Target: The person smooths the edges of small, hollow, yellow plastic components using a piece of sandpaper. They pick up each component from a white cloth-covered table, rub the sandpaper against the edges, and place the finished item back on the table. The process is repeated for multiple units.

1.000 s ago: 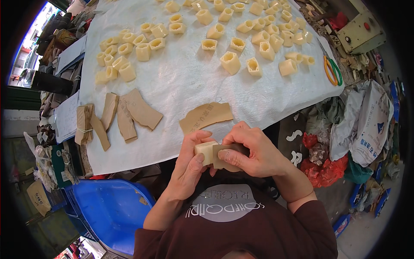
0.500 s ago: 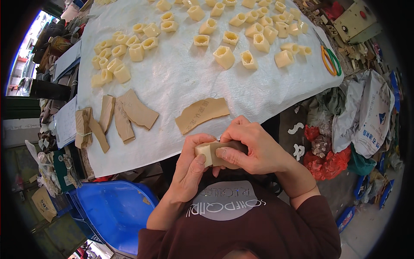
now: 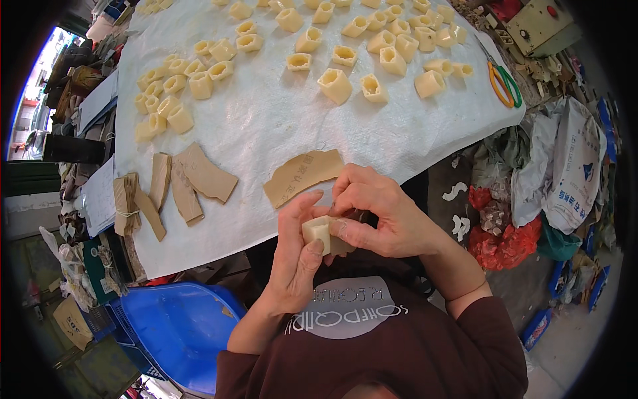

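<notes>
Cream faceted block (image 3: 317, 231), smooth and waxy in look, with flat sides meeting at defined edges, is held in front of the chest, just off the near edge of the sheet-covered surface. Left hand (image 3: 291, 256): grip pinching the block, thumb pressed on its near side and fingers curled around the far side. Right hand (image 3: 385, 216): grip bent around a tan flexible piece (image 3: 341, 247), thumb bearing at the block's right side; the piece lies against the block, partly covered by the fingers. Just beyond the hands lies a curved tan strip (image 3: 302, 176), thin, matt and arched, one edge ragged, dark print on its face. To the left, further flat tan strips (image 3: 205, 175) lie fanned, some overlapping, next to a bundle (image 3: 125, 206) of stacked strips bound with pale string. Underneath is a white sheet (image 3: 252, 143), finely woven and slightly creased, with a dull sheen. Toward the far side, many cream hollow pieces (image 3: 334, 87) are scattered, angular outside, with irregular openings; some stand upright, others are tipped. Scissors (image 3: 511, 90) with orange and green loop handles rest near the right edge. Below left: blue basin (image 3: 179, 332), smooth plastic, rounded rim.
</notes>
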Tool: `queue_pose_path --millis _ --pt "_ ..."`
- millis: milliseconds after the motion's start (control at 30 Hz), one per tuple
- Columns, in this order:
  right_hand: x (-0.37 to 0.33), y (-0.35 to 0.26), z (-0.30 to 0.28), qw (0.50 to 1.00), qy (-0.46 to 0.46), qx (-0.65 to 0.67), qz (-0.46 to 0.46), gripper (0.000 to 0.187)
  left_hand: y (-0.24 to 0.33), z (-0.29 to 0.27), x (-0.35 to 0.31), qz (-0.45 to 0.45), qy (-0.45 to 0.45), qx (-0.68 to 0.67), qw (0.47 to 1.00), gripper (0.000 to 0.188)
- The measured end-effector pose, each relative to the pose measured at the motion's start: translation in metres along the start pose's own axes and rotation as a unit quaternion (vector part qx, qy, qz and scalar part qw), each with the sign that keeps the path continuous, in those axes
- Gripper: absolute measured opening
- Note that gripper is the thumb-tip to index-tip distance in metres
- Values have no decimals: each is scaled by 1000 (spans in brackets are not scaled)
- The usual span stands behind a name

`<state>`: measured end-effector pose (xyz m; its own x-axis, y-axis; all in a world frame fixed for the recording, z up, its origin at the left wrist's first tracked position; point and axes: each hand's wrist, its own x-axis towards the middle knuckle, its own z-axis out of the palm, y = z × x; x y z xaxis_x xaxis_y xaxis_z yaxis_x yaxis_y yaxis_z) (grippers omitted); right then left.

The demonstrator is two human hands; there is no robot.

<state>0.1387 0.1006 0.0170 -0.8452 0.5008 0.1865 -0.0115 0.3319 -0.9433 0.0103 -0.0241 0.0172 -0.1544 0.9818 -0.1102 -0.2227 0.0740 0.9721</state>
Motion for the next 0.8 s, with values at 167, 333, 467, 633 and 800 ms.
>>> queue_pose_path --millis 167,333,467,633,800 --pt "0 -10 -3 998 -15 -66 13 6 -6 0 0 -2 -10 -10 1000 52" --pt "-3 -8 2 999 -20 -41 -6 23 -11 4 1 -8 19 -63 998 42" --pt "-5 -4 7 1000 -22 0 13 38 -11 7 4 2 59 -92 994 36" --pt "-2 -6 6 1000 -26 -16 4 56 -7 7 10 20 76 -137 987 34" --pt "1 -10 9 993 76 -73 -57 57 -1 3 14 0 135 -105 985 40"
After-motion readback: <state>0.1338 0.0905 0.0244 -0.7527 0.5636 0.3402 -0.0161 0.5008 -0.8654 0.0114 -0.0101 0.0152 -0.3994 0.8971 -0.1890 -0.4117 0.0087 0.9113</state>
